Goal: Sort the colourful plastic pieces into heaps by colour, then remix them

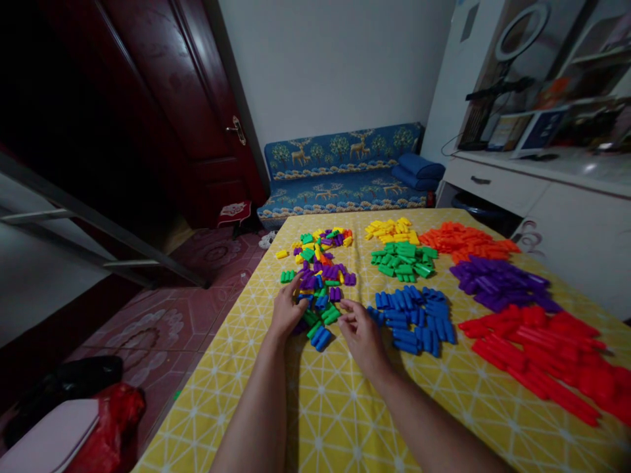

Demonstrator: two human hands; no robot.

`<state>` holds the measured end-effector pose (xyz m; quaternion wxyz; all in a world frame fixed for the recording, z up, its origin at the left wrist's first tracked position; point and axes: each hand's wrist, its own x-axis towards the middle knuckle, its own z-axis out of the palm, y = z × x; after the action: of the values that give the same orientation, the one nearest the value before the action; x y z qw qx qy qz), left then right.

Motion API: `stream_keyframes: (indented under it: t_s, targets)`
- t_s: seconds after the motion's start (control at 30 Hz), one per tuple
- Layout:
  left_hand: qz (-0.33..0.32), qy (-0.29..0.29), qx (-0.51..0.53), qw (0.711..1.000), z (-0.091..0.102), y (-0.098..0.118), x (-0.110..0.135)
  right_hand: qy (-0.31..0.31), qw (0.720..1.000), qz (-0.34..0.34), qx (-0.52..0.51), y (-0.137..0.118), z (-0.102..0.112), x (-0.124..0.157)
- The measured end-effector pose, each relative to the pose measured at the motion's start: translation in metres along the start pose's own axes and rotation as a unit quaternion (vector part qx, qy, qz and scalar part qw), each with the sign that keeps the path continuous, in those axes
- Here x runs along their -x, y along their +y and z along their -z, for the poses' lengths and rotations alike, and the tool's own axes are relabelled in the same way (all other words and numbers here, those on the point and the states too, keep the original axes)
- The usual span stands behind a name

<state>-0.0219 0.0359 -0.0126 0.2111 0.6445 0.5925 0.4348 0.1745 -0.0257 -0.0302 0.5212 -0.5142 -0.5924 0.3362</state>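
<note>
A mixed pile of small ribbed plastic pieces [323,282], in green, purple, yellow, blue and orange, lies on the left half of the table. At its near left edge my left hand [287,309] rests with thumb and forefinger apart, the fingertips at purple and blue pieces. My right hand [362,334] is between this pile and a heap of blue pieces [417,318]. Its fingers are loosely bent and apart, and I see nothing held in them. A blue piece [321,339] and a green piece [330,314] lie between my hands.
Sorted by colour on the right are yellow pieces [392,230], green pieces [403,260], orange pieces [463,242], purple pieces [500,282] and red pieces [542,351]. A yellow patterned tablecloth [325,420] covers the table. Behind stands a blue sofa [340,171]; a white cabinet [566,223] is right.
</note>
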Motion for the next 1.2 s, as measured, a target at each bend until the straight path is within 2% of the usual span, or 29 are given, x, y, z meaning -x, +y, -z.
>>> stream_keyframes:
  t_s: [0.13,0.23,0.4,0.6,0.9,1.07,1.2]
  targets:
    - [-0.025,-0.023,-0.048,0.998,-0.001,0.004,0.001,-0.021,0.999,0.007,0.024,0.000,0.000,0.000]
    - [-0.044,-0.043,0.003,0.998,0.000,0.007,0.002,-0.051,0.998,-0.001,0.027,0.000,-0.001,-0.002]
    - [-0.062,-0.079,0.124,0.987,-0.004,0.018,0.006,-0.064,0.998,-0.011,0.027,-0.001,-0.002,-0.004]
    - [-0.059,-0.087,0.186,0.977,-0.012,0.029,0.011,-0.083,0.994,-0.022,0.069,-0.007,0.001,-0.004]
    - [-0.009,-0.016,0.274,0.962,-0.011,0.040,0.014,-0.074,0.996,-0.022,0.039,-0.004,-0.002,-0.003]
    - [-0.001,-0.053,0.288,0.956,-0.009,0.048,0.018,-0.057,0.998,-0.011,-0.006,-0.003,-0.003,-0.003]
    - [-0.008,-0.089,0.240,0.967,-0.007,0.055,0.021,-0.030,0.999,0.020,-0.041,-0.006,0.000,-0.003]
